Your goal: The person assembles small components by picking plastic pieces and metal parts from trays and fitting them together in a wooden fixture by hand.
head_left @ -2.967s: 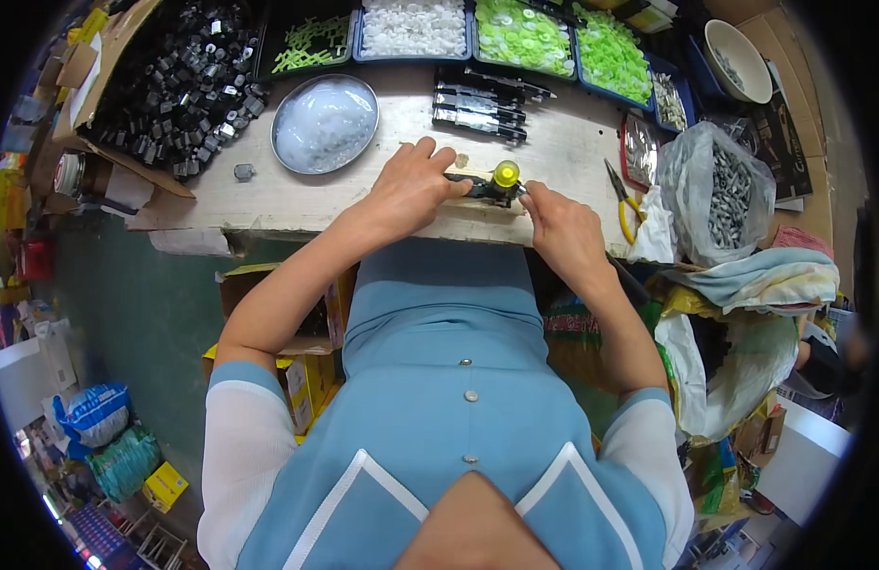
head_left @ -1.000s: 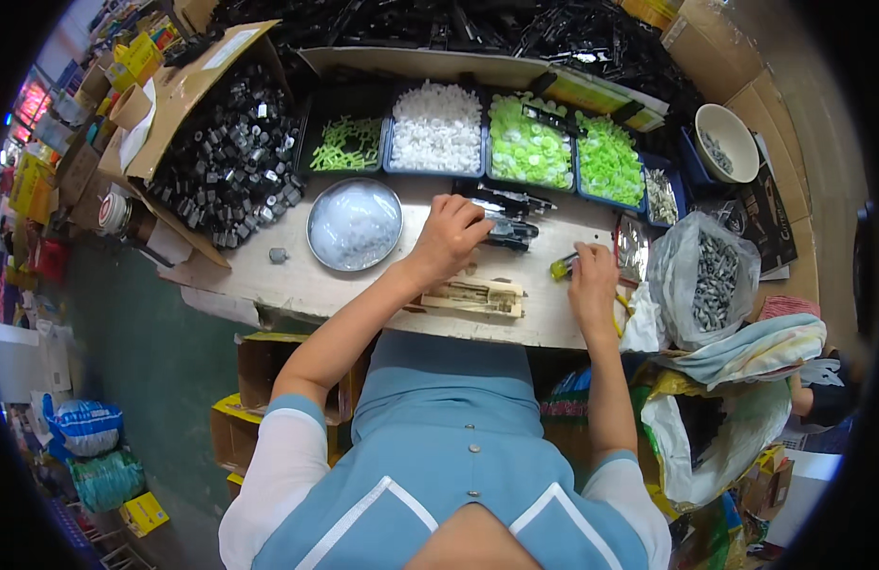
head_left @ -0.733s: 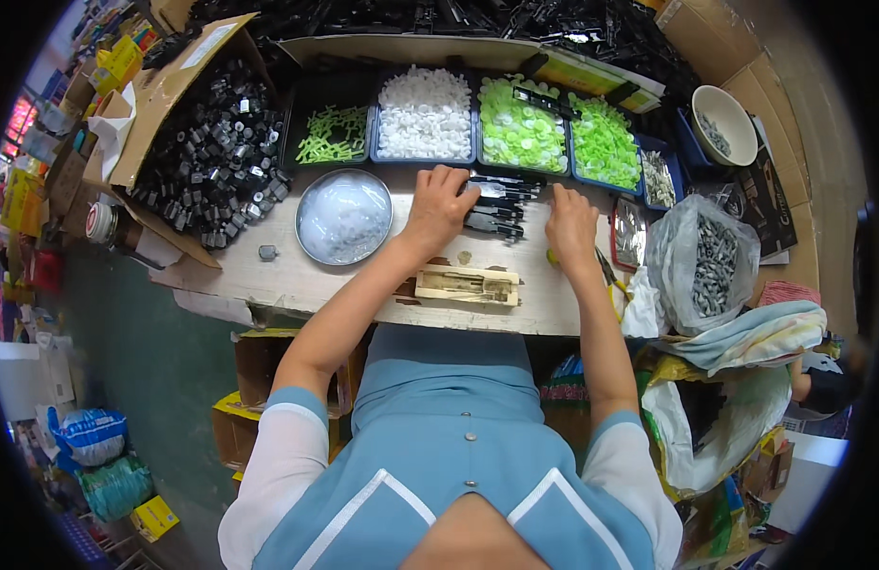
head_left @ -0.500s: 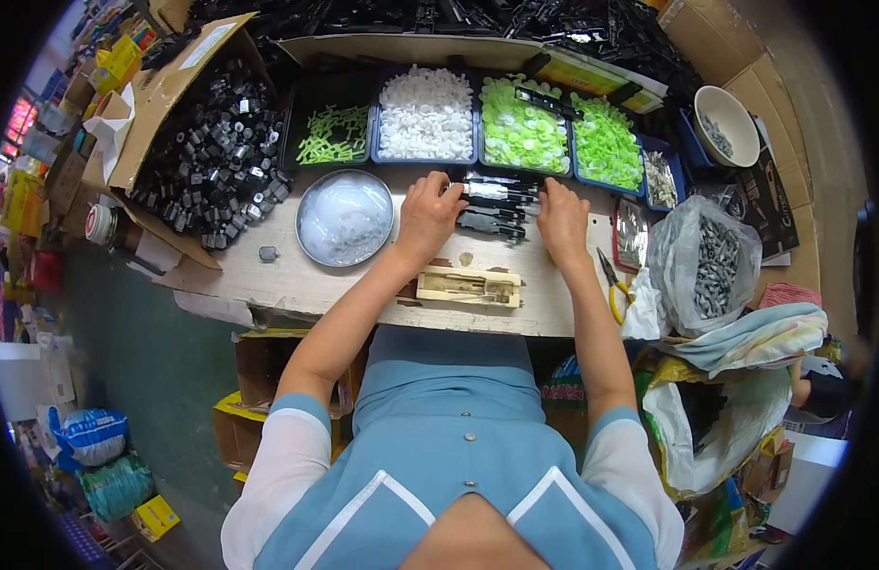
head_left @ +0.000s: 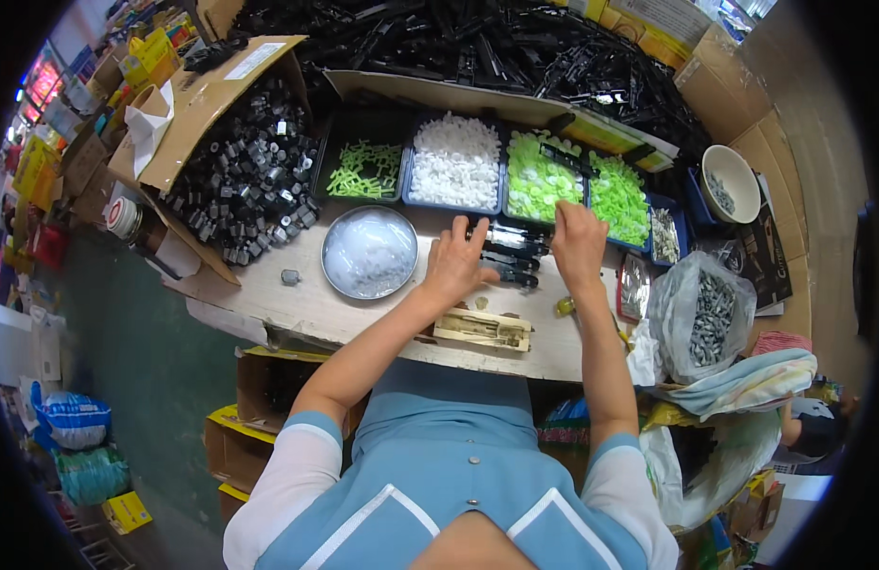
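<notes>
Left hand (head_left: 455,261) is resting open, fingers spread, on black parts (head_left: 509,255) lying crosswise on the bench (head_left: 297,304). Right hand (head_left: 578,245) is reaching toward them, its grip unclear. Behind, trays are holding white pieces (head_left: 455,163) and green pieces (head_left: 539,176); a round dish (head_left: 370,253) is sitting left.

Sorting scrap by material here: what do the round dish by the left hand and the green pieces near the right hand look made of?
The round dish looks like metal: silvery with a dull sheen. The green pieces look like moulded plastic: a uniform bright lime colour and slightly glossy. Neither is certain from this view.
</notes>
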Demonstrator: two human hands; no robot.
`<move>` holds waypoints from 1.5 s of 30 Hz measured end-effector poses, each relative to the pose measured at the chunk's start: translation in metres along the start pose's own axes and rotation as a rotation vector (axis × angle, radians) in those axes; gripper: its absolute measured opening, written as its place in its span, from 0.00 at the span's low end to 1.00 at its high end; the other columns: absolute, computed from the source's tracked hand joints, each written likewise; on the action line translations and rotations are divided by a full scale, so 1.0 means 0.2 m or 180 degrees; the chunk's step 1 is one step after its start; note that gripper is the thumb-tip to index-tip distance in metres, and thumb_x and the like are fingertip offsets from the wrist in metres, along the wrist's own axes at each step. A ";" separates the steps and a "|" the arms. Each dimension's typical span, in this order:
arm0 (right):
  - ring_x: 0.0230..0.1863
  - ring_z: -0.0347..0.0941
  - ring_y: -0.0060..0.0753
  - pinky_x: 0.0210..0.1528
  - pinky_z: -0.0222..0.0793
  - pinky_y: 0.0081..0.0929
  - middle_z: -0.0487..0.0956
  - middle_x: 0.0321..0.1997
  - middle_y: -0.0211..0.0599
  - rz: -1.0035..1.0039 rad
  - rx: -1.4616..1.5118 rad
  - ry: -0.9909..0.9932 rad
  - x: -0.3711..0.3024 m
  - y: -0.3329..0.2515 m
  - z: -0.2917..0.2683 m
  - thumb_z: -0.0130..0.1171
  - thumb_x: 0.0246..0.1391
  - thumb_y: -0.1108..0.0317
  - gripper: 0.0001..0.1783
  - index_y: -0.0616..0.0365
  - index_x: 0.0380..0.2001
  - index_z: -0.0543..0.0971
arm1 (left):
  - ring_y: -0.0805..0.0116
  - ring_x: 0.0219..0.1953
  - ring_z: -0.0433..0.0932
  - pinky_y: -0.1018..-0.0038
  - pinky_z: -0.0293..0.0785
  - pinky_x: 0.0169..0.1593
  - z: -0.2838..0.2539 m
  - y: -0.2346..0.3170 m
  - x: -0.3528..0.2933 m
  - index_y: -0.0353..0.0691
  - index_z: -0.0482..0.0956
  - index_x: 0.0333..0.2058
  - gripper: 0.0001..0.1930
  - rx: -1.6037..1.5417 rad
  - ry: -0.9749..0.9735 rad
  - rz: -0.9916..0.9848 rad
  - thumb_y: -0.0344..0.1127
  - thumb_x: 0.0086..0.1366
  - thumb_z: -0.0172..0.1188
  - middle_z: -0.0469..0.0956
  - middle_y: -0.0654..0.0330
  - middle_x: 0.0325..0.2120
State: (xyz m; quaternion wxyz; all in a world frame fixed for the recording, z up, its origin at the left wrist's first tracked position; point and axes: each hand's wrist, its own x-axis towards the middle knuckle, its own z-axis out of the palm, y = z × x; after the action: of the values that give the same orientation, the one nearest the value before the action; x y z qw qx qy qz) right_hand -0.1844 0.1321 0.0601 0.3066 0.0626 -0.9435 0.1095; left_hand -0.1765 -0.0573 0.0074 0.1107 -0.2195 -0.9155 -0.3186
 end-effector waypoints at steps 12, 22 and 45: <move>0.44 0.63 0.32 0.40 0.54 0.35 0.70 0.36 0.27 -0.1240 -0.0793 -0.0102 1.07 -0.24 0.19 0.53 0.37 0.77 0.17 0.43 0.32 0.79 | 0.47 0.38 0.67 0.61 0.69 0.38 0.00 0.05 0.00 0.36 0.62 0.47 0.36 -0.0321 -0.0155 -0.0006 0.35 0.37 0.69 0.61 0.46 0.38; 0.49 0.59 0.31 0.48 0.53 0.40 0.65 0.43 0.30 -0.1959 -0.1586 -0.0588 1.25 -0.21 0.27 0.49 0.46 0.68 0.14 0.38 0.35 0.78 | 0.61 0.31 0.72 0.72 0.71 0.34 -0.41 -0.08 -0.14 0.37 0.69 0.46 0.28 -0.1105 0.0409 -0.0337 0.38 0.46 0.67 0.68 0.53 0.38; 0.28 0.69 0.20 0.30 0.62 0.17 0.75 0.30 0.34 0.0509 0.3523 0.0395 0.90 0.19 -0.09 0.59 0.48 0.69 0.18 0.63 0.42 0.69 | 0.61 0.32 0.74 0.69 0.70 0.37 -0.66 -0.83 -0.63 0.39 0.77 0.37 0.20 0.0122 0.1554 -0.1971 0.33 0.41 0.67 0.72 0.54 0.32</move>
State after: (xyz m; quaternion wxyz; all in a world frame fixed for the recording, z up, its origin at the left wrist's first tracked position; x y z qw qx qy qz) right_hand -0.3263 0.1638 0.1755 0.2737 0.1359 -0.7273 0.6146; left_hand -0.1352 -0.2987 -0.0234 0.2279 0.1515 -0.8908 -0.3626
